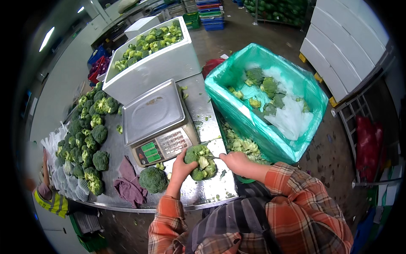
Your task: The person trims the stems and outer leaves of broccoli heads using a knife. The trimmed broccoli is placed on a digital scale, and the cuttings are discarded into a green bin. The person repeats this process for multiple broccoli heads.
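My left hand (180,166) holds a head of broccoli (204,162) from its left side, stem side turned up, at the front of the steel table (207,193). In my right hand (236,163) is a small knife (213,157), its blade against the broccoli near the stem. Most of the knife's handle is hidden in the fist. Left of my left hand lies a whole broccoli head (153,179), crown up. A crumpled purple cloth (130,187) sits beside that head. Right behind my left hand stands a digital scale (165,143) with a bare metal pan (153,111).
Broccoli heads (85,136) are piled on the left, by white foam nets (71,181). Behind the scale stands a foam box (155,70) of florets. A green-lined box (253,127) with broccoli and ice is at right, above trimmings (242,144). A person in a yellow vest (52,203) stands far left.
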A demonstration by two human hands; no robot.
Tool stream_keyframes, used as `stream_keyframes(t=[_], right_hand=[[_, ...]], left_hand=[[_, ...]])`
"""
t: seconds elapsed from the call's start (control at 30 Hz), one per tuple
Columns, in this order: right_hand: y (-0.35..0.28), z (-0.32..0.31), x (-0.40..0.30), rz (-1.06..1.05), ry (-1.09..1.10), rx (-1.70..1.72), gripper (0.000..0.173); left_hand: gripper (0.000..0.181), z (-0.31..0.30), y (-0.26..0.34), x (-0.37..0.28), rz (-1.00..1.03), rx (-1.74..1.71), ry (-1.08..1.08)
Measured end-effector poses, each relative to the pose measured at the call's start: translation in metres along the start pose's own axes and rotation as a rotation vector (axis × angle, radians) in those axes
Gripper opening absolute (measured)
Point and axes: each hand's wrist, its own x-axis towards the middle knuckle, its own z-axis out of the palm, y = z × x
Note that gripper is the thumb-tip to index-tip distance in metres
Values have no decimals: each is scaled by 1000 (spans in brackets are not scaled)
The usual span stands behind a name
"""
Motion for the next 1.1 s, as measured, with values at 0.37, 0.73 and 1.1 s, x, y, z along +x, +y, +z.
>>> stream_keyframes(t=[0.37,0.73,1.1], right_hand=[[-4,-5,-57,299,-143,964,25],[-21,35,-87,-199,21,450,22],[-25,56,-73,-144,-139,337,17]], left_hand=[[71,18,-28,-80,-98,-87,25],[52,50,-37,-133,-36,-76,396],[52,54,-30,-136,-14,-77,418]])
